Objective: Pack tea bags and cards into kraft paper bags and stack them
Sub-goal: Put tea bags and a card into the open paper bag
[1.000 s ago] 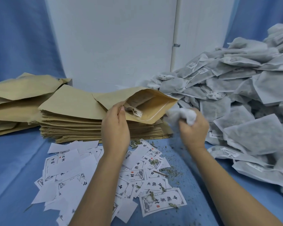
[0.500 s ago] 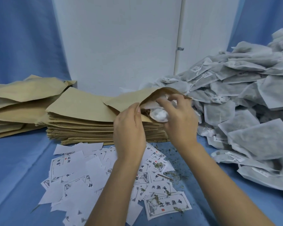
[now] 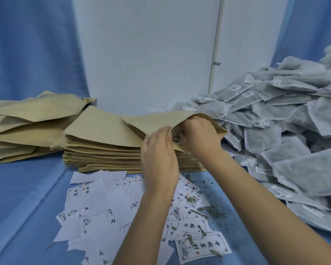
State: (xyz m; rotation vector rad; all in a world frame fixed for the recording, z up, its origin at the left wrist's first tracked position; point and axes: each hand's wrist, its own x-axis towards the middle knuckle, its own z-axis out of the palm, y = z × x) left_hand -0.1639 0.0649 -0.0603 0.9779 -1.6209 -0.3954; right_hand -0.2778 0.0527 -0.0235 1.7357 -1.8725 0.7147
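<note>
Right fingers (image 3: 190,124) inside kraft bag (image 3: 157,119) mouth

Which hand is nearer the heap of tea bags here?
Right. The right hand is in the mouth of the open kraft bag, beside the heap of tea bags; the left hand holds that bag's edge, farther left.

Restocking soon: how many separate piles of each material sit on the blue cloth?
Kraft bags: 2, left pile, middle stack
Tea bags: 1, tea bag heap
Cards: 1, card scatter
Total: 4
</note>
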